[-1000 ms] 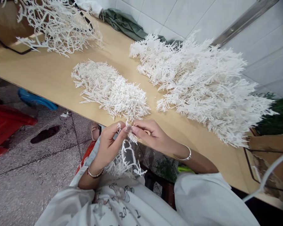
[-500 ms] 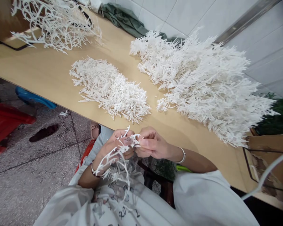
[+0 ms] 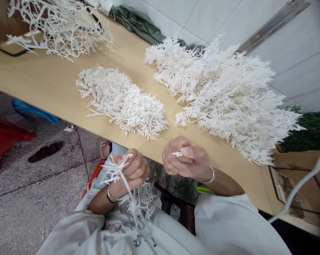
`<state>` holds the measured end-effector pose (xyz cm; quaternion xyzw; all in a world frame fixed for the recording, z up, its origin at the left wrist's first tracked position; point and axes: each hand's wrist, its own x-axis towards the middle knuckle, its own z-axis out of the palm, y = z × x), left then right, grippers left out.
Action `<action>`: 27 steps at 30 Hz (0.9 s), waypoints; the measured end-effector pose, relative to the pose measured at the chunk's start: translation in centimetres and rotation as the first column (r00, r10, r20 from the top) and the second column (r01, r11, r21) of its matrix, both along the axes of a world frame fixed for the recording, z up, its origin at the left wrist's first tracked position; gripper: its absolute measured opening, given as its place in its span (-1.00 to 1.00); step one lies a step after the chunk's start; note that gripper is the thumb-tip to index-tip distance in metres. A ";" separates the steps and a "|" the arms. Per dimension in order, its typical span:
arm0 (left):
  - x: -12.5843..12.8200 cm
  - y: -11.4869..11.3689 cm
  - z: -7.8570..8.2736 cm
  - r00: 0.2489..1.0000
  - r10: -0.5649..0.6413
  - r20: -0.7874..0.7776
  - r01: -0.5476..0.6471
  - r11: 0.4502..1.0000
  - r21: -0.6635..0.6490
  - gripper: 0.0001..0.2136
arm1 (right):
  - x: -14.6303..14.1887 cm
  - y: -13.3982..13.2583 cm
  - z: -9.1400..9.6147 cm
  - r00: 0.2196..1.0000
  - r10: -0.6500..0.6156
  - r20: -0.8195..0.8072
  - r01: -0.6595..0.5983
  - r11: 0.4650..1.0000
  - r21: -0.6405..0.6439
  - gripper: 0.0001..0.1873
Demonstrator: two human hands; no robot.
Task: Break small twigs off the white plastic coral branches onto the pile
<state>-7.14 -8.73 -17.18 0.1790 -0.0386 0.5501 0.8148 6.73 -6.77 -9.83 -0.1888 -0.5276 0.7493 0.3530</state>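
Note:
My left hand (image 3: 135,169) is closed around a white branched plastic sprig (image 3: 130,193), whose forked strands stick out to the left and hang down over my lap. Apart from it, to the right, my right hand (image 3: 185,159) is closed, slightly blurred, with a small white plastic piece (image 3: 177,154) pinched at the fingertips. Just beyond my hands, a low heap of thin white sprigs (image 3: 122,101) lies on the table (image 3: 43,76). Farther right spreads a larger, fluffier pile of white branched sprigs (image 3: 223,95).
At the far left, a tangle of bare white plastic stems (image 3: 61,28) rests on the table. A green cloth (image 3: 138,23) lies against the tiled wall. A cardboard box (image 3: 303,177) and a white cable (image 3: 298,193) are at the right. A red stool (image 3: 8,134) stands on the floor.
My hands were together on the white sprig and have moved apart. My right hand has moved right and up with a small white piece; the sprig stays in my left hand.

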 end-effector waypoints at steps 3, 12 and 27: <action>-1.5 0.7 0.6 0.983 0.105 -0.152 -0.099 0.994 0.046 -0.45 | 0.7 1.0 1.4 0.859 -0.375 0.349 0.133 0.821 0.555 -0.55; -1.4 0.0 1.4 0.663 0.369 -0.651 -0.427 0.901 0.076 -0.77 | 2.2 7.0 -2.1 0.192 -0.879 0.437 -0.172 0.408 0.897 -0.47; -2.1 0.9 1.1 0.353 0.542 -0.763 -0.345 0.833 0.432 -0.74 | -0.6 1.3 -0.5 0.687 -0.498 0.529 -0.090 0.664 0.742 -0.64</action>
